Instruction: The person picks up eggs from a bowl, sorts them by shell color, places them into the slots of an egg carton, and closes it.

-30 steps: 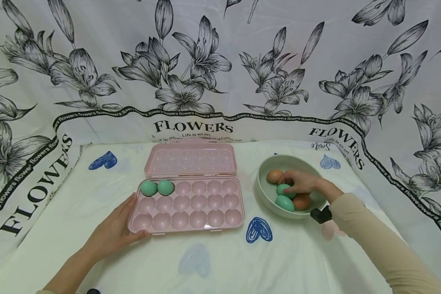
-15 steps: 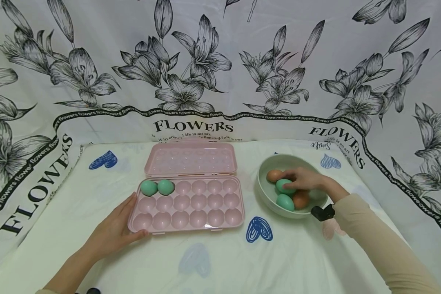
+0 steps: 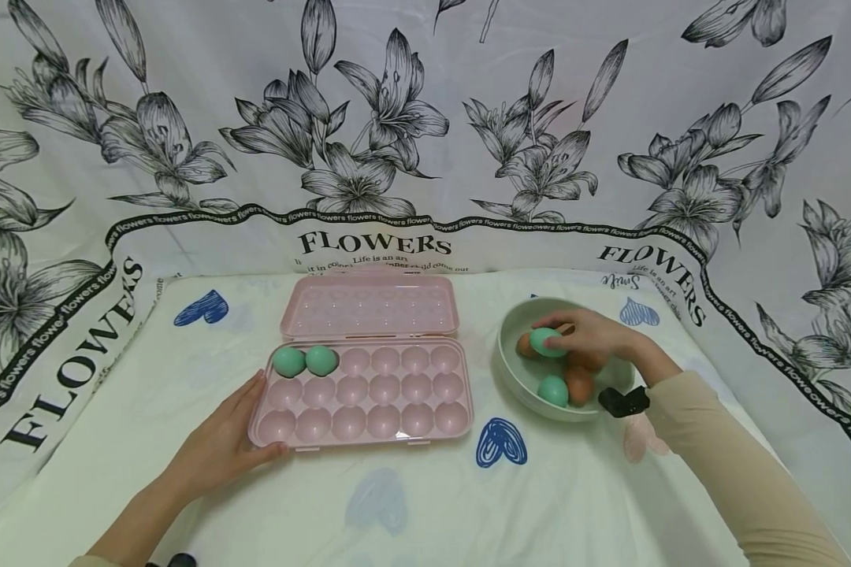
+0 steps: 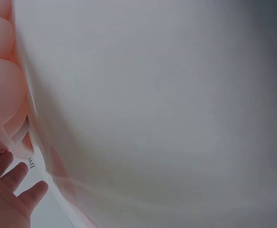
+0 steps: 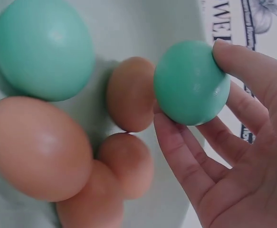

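Observation:
Thumb and fingertips of my right hand [image 3: 596, 337] pinch a green egg [image 5: 191, 83], lifted over the pale green bowl [image 3: 508, 384]. In the bowl lie another green egg [image 5: 44, 50] and several brown eggs [image 5: 38, 148]; my hand partly covers them in the head view. On the left, my left hand [image 3: 216, 441] rests at the near left corner of a pink egg carton [image 3: 369, 446], fingers stretched along its side and thumb at the front edge. Two green eggs, one in the corner [image 3: 288, 362] and one beside it [image 3: 321, 361], fill cups of the back row.
The carton's clear pink lid [image 3: 369, 307] lies folded back behind it. A white cloth with hearts [image 3: 411, 504] covers the surface. Behind hangs a flower-printed curtain [image 3: 454, 181]. A black wrist strap piece [image 3: 624, 402] sits by the bowl's right rim.
My right hand has taken hold of a green egg among the others and raised it toward the back of the bowl. The left hand stays at the carton's corner.

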`<action>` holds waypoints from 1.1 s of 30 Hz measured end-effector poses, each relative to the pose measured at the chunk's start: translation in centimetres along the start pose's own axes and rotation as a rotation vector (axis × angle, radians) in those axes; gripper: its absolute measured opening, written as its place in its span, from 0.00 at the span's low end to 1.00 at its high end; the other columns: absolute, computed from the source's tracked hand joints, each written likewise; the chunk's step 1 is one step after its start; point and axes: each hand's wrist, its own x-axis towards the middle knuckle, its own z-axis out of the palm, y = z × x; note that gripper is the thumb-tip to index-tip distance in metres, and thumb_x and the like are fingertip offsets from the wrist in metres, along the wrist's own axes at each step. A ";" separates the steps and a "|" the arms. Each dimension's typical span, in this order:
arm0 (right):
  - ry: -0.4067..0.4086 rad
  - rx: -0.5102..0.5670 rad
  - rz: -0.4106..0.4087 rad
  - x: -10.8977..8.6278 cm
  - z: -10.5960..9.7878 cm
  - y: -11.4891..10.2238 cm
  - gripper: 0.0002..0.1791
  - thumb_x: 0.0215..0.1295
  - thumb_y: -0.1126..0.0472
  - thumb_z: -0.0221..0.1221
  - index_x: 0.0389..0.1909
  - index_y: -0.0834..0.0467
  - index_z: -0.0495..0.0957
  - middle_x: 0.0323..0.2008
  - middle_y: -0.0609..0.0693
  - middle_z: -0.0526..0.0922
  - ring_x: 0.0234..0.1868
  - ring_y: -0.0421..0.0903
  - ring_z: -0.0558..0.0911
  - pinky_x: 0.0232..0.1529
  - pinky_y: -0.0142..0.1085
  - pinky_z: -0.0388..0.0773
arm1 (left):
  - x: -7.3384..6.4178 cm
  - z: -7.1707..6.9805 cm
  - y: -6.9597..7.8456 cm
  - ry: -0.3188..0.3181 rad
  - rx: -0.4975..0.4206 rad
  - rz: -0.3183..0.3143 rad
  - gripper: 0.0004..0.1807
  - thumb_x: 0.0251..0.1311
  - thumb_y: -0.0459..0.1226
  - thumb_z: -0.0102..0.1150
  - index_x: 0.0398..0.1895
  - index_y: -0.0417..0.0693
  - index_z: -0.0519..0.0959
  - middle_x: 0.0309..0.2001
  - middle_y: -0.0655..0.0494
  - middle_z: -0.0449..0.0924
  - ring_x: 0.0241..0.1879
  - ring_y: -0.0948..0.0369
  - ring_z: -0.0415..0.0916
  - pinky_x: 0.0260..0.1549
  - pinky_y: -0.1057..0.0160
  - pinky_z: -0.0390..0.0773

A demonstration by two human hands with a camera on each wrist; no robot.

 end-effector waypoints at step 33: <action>0.021 0.069 -0.104 6.5 2.3 -8.8 0.24 0.62 0.54 0.58 0.59 0.54 0.70 0.55 0.55 0.75 0.54 0.54 0.76 0.57 0.47 0.70 | 0.0 0.0 -0.2 0.000 -0.005 -0.001 0.60 0.41 0.64 0.63 0.70 0.38 0.50 0.68 0.39 0.54 0.63 0.40 0.57 0.54 0.39 0.65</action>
